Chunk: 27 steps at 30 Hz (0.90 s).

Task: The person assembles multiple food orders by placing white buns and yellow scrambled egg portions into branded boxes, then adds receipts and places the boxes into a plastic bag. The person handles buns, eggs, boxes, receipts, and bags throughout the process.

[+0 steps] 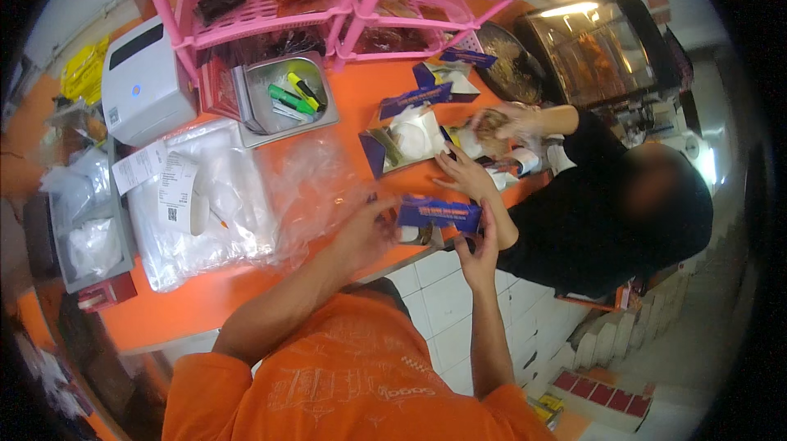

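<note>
A blue cardboard takeaway box [440,215] is held up just above the counter's front edge. Its lid panel tilts toward me, and through a gap below it some dark food shows. My right hand [482,248] grips the box's right end, thumb below and fingers along the side. At the left end my left hand [367,232] curls its fingers against the box; they are slightly blurred. Just beyond is an open takeaway box [385,150] with a white rounded portion inside. A co-worker's hand [467,170] reaches beside it, while their other hand [512,123] is over food.
Left on the orange counter [197,297] lies a stack of clear plastic bags [217,203] with receipts [182,191] on top. Behind stand a white printer [147,84], a metal tray [291,113] with markers, and pink racks [270,2]. A lit display warmer [590,52] is far right.
</note>
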Available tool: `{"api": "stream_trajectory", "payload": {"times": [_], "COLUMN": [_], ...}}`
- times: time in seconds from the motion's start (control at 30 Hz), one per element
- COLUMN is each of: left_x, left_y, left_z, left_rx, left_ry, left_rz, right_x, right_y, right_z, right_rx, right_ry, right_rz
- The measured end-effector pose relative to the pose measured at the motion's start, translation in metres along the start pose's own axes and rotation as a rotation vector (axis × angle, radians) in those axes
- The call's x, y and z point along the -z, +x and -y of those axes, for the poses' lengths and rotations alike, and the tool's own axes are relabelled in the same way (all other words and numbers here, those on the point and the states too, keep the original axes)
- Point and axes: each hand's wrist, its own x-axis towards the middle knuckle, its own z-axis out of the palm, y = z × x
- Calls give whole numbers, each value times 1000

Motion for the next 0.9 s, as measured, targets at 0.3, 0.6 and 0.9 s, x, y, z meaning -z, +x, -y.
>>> {"api": "stream_trajectory", "payload": {"times": [0.3, 0.6, 0.9], "left_x": [40, 65, 15], "left_y": [20, -40, 22], "left_z": [-7, 38, 27], "left_rx": [-311, -119, -1209], "left_ry": [209, 41, 1374], "left_rz": [-116, -160, -375], "right_x": [3, 9, 5], "right_y": [-4, 32, 93], "right_z": [-57, 3, 22], "right_rx": [414, 444, 489], "right_ry": [-634, -637, -573], "right_rz": [58, 180, 405]}}
